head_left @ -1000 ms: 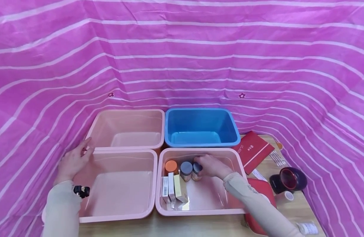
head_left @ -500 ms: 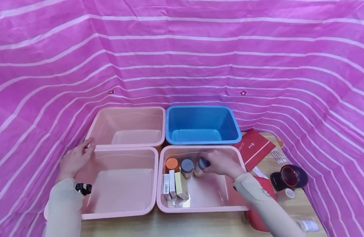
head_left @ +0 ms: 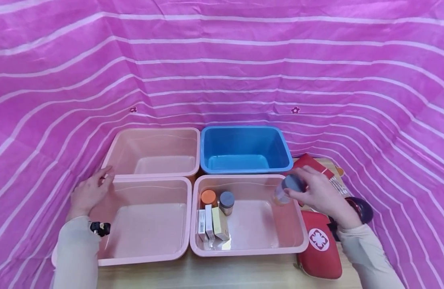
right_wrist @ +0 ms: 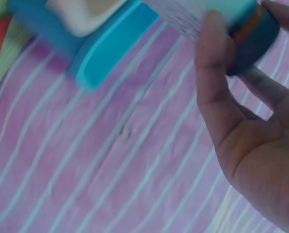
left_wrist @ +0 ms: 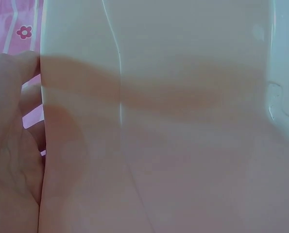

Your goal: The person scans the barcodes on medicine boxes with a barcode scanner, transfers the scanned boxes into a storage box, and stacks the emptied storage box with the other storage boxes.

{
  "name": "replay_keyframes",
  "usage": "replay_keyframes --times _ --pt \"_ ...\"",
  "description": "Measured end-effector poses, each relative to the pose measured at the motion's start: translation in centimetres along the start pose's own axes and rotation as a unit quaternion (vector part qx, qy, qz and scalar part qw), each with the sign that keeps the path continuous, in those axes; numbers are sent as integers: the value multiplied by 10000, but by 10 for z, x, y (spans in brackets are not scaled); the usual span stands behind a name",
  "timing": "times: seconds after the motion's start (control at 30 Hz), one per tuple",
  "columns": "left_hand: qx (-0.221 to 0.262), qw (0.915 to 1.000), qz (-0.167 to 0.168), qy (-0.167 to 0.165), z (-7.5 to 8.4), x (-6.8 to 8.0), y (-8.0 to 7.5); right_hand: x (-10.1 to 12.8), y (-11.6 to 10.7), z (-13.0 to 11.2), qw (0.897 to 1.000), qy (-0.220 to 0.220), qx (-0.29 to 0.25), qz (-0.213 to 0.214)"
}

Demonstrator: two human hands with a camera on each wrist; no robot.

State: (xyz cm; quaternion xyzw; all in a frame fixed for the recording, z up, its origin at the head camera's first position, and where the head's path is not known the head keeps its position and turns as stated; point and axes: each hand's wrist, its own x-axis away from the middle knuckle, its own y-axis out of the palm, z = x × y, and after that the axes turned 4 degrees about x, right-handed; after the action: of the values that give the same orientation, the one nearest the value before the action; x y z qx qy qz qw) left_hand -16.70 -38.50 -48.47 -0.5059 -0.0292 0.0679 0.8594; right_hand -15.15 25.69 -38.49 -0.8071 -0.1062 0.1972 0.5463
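My right hand [head_left: 321, 194] grips a small clear bottle with a dark grey cap [head_left: 293, 184], tilted and blurred, above the right rim of the front right pink tub [head_left: 251, 253]. In the right wrist view, the thumb and fingers close around the dark cap [right_wrist: 256, 43]. My left hand [head_left: 90, 194] rests with loosely bent fingers at the left rim of the front left pink tub [head_left: 144, 263]; the left wrist view has its fingers touching the tub wall [left_wrist: 159, 160]. Inside the right tub stand an orange-capped bottle [head_left: 208, 197], another grey-capped bottle [head_left: 227, 202] and small boxes [head_left: 219, 224].
Behind are another pink tub [head_left: 153, 132] and a blue tub [head_left: 246, 130]. On the table's right side lie a red first-aid pouch [head_left: 319, 245], a red folder [head_left: 308, 160] and a dark rounded object [head_left: 363, 209] partly hidden by my right arm. Pink striped cloth [head_left: 214, 72] surrounds the table.
My right hand has lifted the grey-capped bottle from beside the other bottles and carried it right, over the tub's rim. The left hand stays in place.
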Motion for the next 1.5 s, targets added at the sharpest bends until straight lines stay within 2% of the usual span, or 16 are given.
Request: replay_keyframes --times 0.13,0.23,0.3,0.4,0.5,0.6,0.73,0.83,1.17,1.5 --pt "-6 10000 39 54 0 0 0 18 -9 25 9925 293 553 1054" --pt "-11 9999 64 83 1 0 0 32 -7 47 9801 842 745 1636" --pt "-21 9999 63 84 1 -1 0 43 -5 62 9715 1367 779 1773" --pt "-20 10000 24 76 1 -2 0 58 -1 82 9560 2209 773 1770" --pt "-15 10000 -15 77 0 -2 0 71 5 100 9415 2863 747 1612" --pt "-8 10000 -17 77 -1 -1 -1 80 13 115 9285 3386 658 1377" --pt "11 9999 -28 97 0 -1 0 90 22 132 9055 4088 481 1032" --pt "18 10000 -42 88 1 -1 0 95 25 141 8924 4402 439 889" --pt "-6 10000 -65 72 2 -2 2 102 31 157 8825 4661 324 535" --pt "-21 10000 -37 88 1 -1 1 96 32 153 8869 4561 381 624"
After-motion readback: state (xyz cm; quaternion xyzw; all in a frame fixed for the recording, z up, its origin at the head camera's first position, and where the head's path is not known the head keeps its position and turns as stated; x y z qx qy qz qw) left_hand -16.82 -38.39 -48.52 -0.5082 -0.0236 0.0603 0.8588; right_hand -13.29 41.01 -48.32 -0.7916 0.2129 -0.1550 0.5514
